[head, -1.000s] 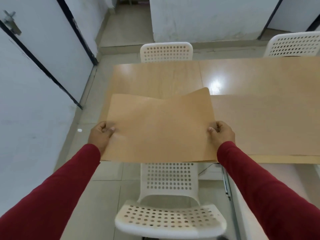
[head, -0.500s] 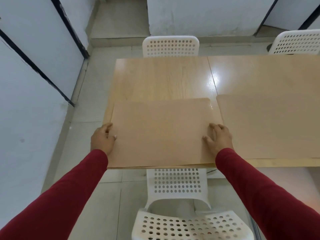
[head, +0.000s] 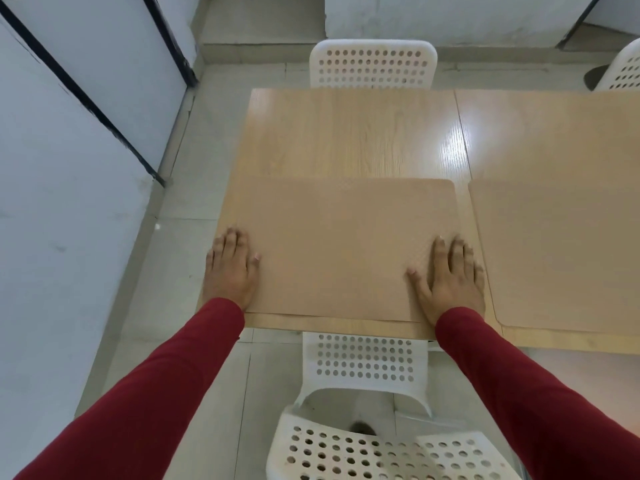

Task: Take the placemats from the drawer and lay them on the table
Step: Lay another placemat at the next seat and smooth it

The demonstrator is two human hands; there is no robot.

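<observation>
A tan rectangular placemat (head: 332, 247) lies flat on the near left part of the light wooden table (head: 353, 133). My left hand (head: 230, 270) rests palm down on the mat's left edge, fingers spread. On the mat's right edge my right hand (head: 448, 278) lies flat in the same way. Neither hand grips anything. A second tan placemat (head: 561, 254) lies flat to the right, a narrow strip of table between the two mats.
A white perforated chair (head: 363, 410) stands tucked at the near table edge below my arms. Another white chair (head: 372, 64) faces it across the table, and a third (head: 623, 69) shows at the far right. A white wall panel (head: 69, 168) runs along the left.
The placemat, held curled above the table a second ago, now lies flat on it. Both hands let go of its edges and now press flat on top.
</observation>
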